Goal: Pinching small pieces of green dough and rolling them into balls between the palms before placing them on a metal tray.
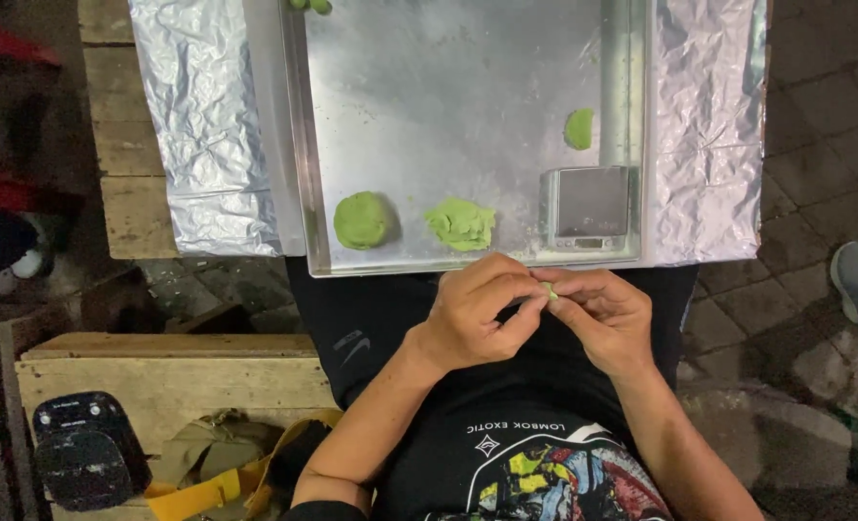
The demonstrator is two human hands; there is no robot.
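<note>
Head view — left hand (472, 314) and right hand (608, 316) met fingertip to fingertip, both pinching a small green dough piece (550, 290) just below the metal tray (468, 116) — near the small scale (588, 207).

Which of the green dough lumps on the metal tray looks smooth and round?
The lump at the tray's near left is a smooth round ball. Its neighbour is flattened and wrinkled, and the small piece farther back on the tray is thin and oval.
</note>
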